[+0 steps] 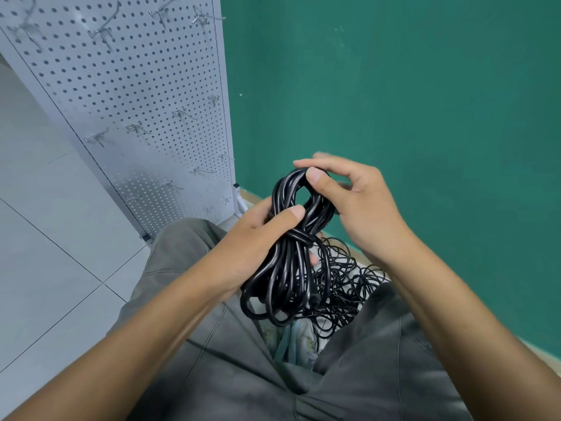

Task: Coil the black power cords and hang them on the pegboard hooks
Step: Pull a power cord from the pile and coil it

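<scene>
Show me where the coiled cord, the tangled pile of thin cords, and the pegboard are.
coiled cord (288,268): head view, on the hanging loops below the wrapped waist.
tangled pile of thin cords (349,278): head view, middle of the tangle between the knees.
pegboard (136,86): head view, bare perforated panel between hooks.

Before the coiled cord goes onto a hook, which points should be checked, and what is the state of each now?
1. Coiled cord held firmly: ok, the left hand grips its middle.
2. Top loop open enough for a hook: ok, the right hand pinches the loop and a gap shows in it.
3. Wrap around the middle secure: cannot tell, its end is hidden.
4. Free hook on the pegboard: ok, the hook and those near it carry nothing.
5. Coil clear of the tangled thin cords below: cannot tell, they overlap in this view.
</scene>
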`<control>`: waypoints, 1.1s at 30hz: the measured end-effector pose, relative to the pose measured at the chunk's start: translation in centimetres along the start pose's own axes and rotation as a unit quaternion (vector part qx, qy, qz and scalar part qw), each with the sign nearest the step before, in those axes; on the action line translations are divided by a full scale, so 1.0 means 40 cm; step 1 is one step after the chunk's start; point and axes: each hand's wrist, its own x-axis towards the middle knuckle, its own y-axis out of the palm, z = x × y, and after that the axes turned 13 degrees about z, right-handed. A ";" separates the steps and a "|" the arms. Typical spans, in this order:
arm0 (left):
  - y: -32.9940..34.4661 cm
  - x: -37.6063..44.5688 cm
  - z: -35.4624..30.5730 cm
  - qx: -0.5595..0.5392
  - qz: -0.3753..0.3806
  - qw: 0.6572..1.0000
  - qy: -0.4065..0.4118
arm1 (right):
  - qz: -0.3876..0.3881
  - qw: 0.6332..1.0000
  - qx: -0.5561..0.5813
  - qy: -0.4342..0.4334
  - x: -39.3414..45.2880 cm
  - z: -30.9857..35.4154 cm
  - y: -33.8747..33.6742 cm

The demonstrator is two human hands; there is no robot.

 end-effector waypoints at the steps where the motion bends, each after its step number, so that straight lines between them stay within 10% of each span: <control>1: -0.003 0.000 0.000 0.006 0.012 1.000 -0.006 | 0.004 1.000 0.014 0.000 -0.002 -0.004 0.002; 15: -0.029 0.050 0.004 0.009 -0.156 0.987 0.037 | 0.089 0.979 0.118 0.138 -0.070 -0.053 0.057; 23: -0.115 0.075 0.016 0.152 -0.250 0.956 0.026 | 0.170 0.978 -0.027 0.116 -0.165 -0.072 0.041; 29: -0.119 0.078 0.063 0.316 -0.185 0.930 -0.036 | 0.138 0.954 -0.266 0.031 -0.119 0.042 -0.044; 33: -0.100 0.080 0.064 0.338 -0.108 0.934 -0.031 | 0.187 0.959 -0.212 0.026 -0.062 0.092 -0.071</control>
